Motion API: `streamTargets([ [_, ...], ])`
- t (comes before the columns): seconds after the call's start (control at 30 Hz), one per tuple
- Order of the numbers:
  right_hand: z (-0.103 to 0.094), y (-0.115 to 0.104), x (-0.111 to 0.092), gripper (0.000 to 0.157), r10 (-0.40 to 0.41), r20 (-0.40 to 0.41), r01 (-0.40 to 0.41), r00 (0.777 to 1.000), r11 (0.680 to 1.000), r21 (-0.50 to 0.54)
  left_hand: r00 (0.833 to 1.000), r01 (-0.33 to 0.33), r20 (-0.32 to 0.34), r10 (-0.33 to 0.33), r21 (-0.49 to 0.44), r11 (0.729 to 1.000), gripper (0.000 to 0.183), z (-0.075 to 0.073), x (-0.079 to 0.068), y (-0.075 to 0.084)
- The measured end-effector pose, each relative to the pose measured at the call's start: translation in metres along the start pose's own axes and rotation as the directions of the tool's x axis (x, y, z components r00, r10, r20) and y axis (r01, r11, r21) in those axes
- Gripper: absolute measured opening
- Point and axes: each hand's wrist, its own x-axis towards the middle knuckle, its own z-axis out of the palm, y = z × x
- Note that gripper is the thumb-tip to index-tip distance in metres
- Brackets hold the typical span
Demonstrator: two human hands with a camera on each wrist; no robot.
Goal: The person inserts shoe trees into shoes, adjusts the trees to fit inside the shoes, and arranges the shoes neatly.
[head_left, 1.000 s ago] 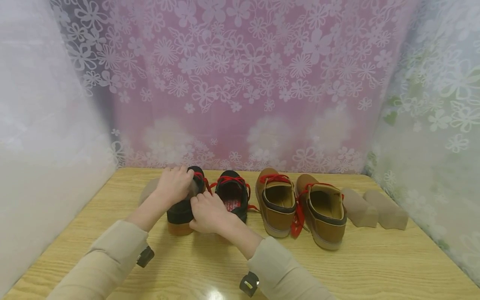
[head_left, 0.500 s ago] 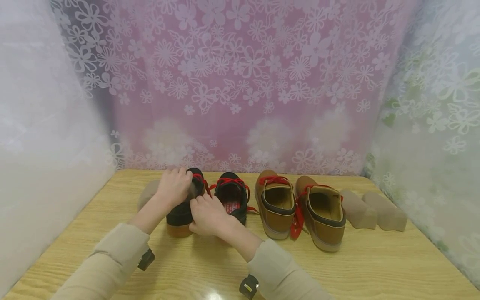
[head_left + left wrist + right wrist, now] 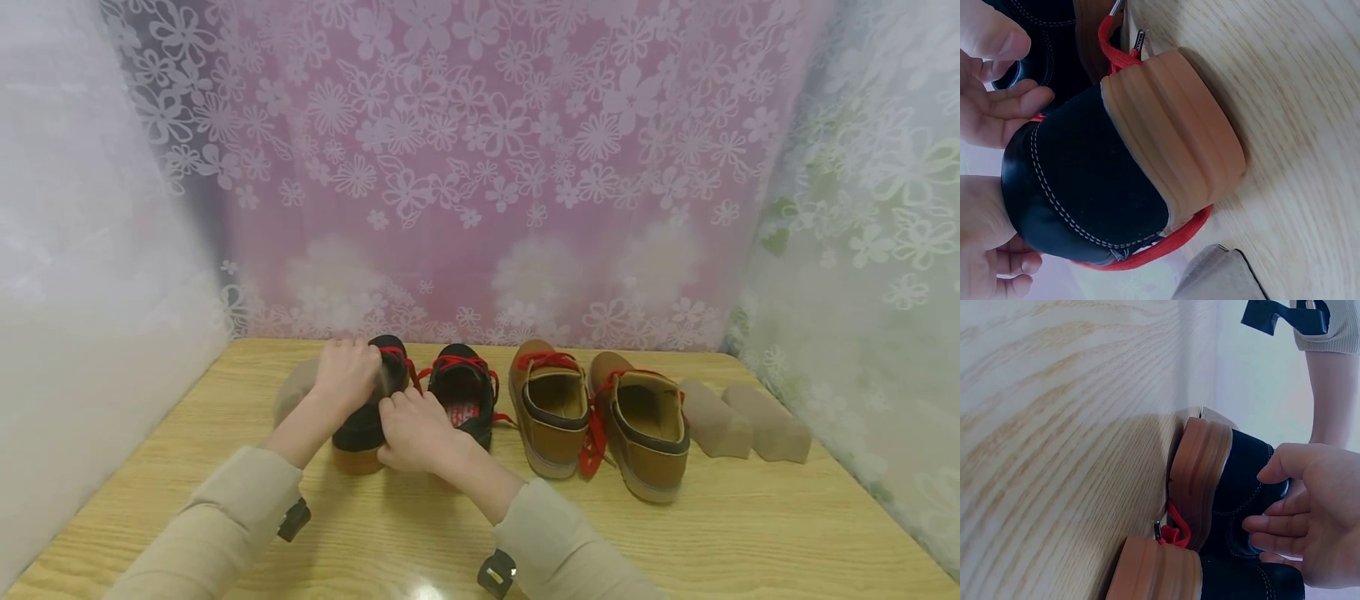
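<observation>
In the head view my left hand (image 3: 347,375) bends over the mouth of the left black shoe (image 3: 358,433), which has red laces and a tan sole. A blurry greyish patch shows at that shoe's mouth; what it is I cannot tell. In the left wrist view, curled fingertips of this hand show below the shoe's heel (image 3: 1091,181), their hold hidden. My right hand (image 3: 1319,515) is beside the same shoe's collar, thumb and fingers apart and loosely bent, gripping nothing visible. The right black shoe (image 3: 459,387) stands just beyond it.
Two brown shoes, a left one (image 3: 551,417) and a right one (image 3: 647,437), stand to the right with red laces. Two taupe shoe forms (image 3: 716,421) lie beyond them. Another taupe form (image 3: 295,392) is partly hidden behind my left arm. Flowered curtains (image 3: 480,208) enclose the wooden table (image 3: 600,550).
My left hand has shifted very slightly left over the black shoe. My right hand stays nearly still, and the shoes keep their places; the head view has moved a little.
</observation>
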Motion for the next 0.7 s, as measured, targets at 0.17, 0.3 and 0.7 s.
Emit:
streamTargets([
  [0.17, 0.0, 0.0, 0.001, 0.035, 0.017, 0.001, -0.017, 1.0, 1.0, -0.018, 1.0, -0.001, -0.028, 0.0, -0.048, 0.999, 0.031, 0.004, -0.001, -0.005],
  [0.3, 0.001, -0.001, 0.0, 0.036, 0.022, -0.012, -0.022, 1.0, 1.0, -0.022, 0.999, 0.037, 0.011, -0.036, -0.141, 0.989, 0.033, 0.002, -0.002, -0.011],
  [0.7, -0.001, 0.0, -0.002, 0.029, 0.031, -0.065, -0.032, 0.997, 0.999, -0.02, 0.986, 0.16, 0.095, -0.137, -0.3, 0.94, 0.042, -0.004, -0.008, -0.028],
])
